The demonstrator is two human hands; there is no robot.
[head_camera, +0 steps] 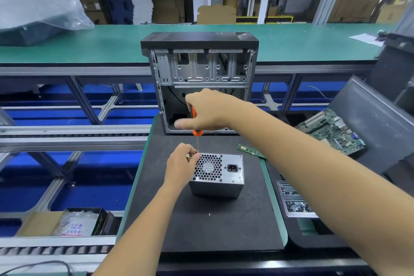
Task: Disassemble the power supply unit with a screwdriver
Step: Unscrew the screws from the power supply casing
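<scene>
1. Power supply unit [216, 175] stands on the black mat [201, 219] of the bench, before the open computer case [199, 78].
2. Right hand [208, 111] grips the orange screwdriver [195, 127], upright, tip at the unit's top left corner.
3. Left hand [181, 164] curls on that corner.

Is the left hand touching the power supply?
Touching. The head view shows the left hand gripping the top left corner of the power supply, its fingers overlapping the grille edge beside the screwdriver shaft.

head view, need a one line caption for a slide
Right hand drives an orange screwdriver into the power supply unit's top corner while the left hand steadies it.
</scene>
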